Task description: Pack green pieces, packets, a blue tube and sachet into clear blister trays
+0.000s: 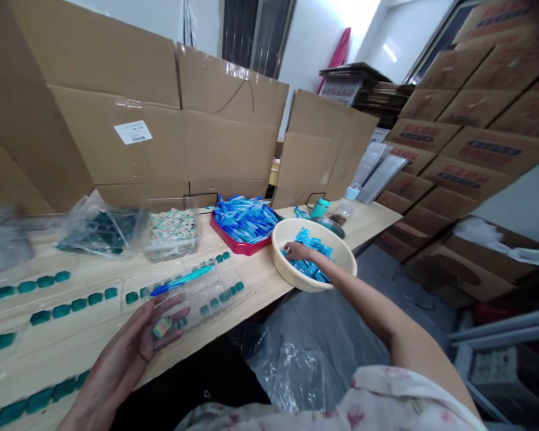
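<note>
"What have you got in your hands?"

"My left hand [117, 353] is turned palm up, its fingers curled in a narrow grip around a small striped packet [161, 327]. My right hand [297, 251] is down in a cream plastic basin [348, 260], on a pile of blue sachets [308, 266]. I can't tell whether it has closed on any of them."

"Where is everything, going by that basin?"

"The basin sits at the near edge of a light wooden table [251, 281], with my left hand well to its left, over the same edge. Just beyond the basin is a red tray [238, 248] heaped with blue wrapped sticks [245, 218]. Beside it, on the far side, are a teal bottle [320, 207] and a metal dish [327, 226]. To the basin's left lies a clear plastic tray [202, 299] holding teal pieces, with a blue stick [182, 280] across it. Rows of teal pieces [72, 302] run farther left."

"And the room around it?"

"Flattened cardboard sheets [229, 143] stand behind the basin along the table's far side. Printed cartons [471, 149] are stacked to its right, and a clear plastic bag [291, 371] lies on the floor below it."
</note>
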### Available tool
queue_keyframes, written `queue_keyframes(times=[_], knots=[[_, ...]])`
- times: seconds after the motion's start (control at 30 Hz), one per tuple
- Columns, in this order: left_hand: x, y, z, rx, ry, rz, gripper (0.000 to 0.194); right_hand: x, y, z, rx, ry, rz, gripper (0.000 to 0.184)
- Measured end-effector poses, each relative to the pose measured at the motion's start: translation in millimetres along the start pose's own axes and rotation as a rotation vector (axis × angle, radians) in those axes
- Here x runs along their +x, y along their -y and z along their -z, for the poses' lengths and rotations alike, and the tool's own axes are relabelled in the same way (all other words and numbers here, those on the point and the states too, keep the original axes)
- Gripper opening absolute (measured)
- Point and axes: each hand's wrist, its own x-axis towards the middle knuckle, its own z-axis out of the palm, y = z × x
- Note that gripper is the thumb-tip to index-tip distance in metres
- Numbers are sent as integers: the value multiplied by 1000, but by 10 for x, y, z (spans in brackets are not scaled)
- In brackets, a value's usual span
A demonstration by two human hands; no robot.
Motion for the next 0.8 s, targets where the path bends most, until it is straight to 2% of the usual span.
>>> queue_keyframes(times=[0.07,0.17,0.27,0.37,0.4,0.43,0.5,0.6,0.67,0.73,0.8], knots=[[32,31,-60,29,14,-7,30,70,-14,-62,91,-17,-21,24],[66,70,-99,69,25,-21,29,95,-119,-25,221,-90,-47,19],[69,106,-114,85,23,-33,29,-24,-238,119,313,-212,-51,21],[49,143,-148,64,59,-42,26,-231,-176,314,428,-333,22,29],[48,153,-162,59,80,-56,26,-300,-89,384,554,-420,99,30],[52,161,-177,55,111,-70,26,-366,33,454,686,-433,198,31],[76,174,-198,43,163,-81,27,-480,370,580,830,-331,386,31],[95,200,-213,26,194,-97,29,-588,988,668,776,-96,745,25],[66,224,-213,32,202,-111,31,-605,1370,627,682,25,954,21],[5,245,-197,47,214,-129,32,-597,1684,526,573,82,1074,17],[-70,255,-153,47,205,-151,32,-597,1943,415,451,94,1113,13]])
